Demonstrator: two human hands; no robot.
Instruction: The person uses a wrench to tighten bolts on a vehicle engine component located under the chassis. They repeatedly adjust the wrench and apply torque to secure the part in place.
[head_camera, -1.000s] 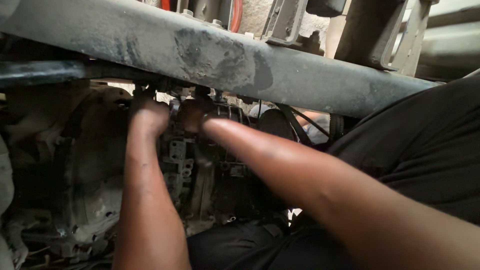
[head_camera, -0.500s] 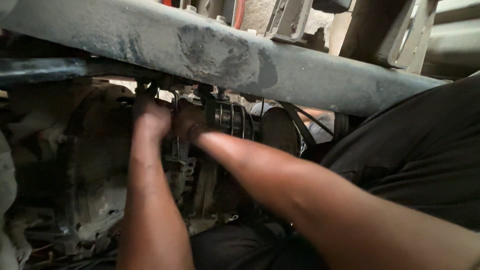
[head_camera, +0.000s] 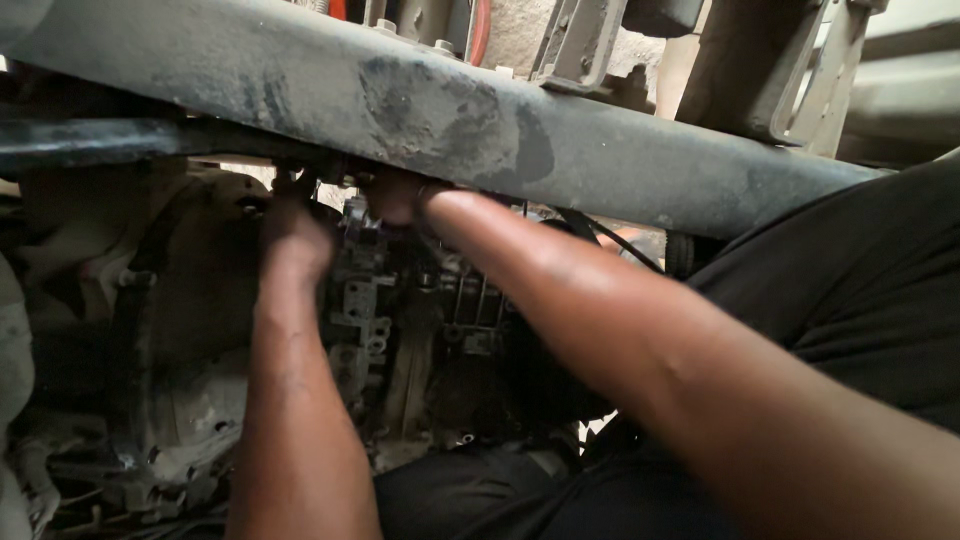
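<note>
Up under the grey frame rail (head_camera: 520, 140), reaching into a grimy metal valve block (head_camera: 365, 300): dull, dark with oil, cast in small square channels and bolt heads, set upright amid the machinery. Left hand (head_camera: 293, 235) pressed at its upper left corner, right hand (head_camera: 395, 195) at its top edge; fingers hidden behind the rail.
</note>
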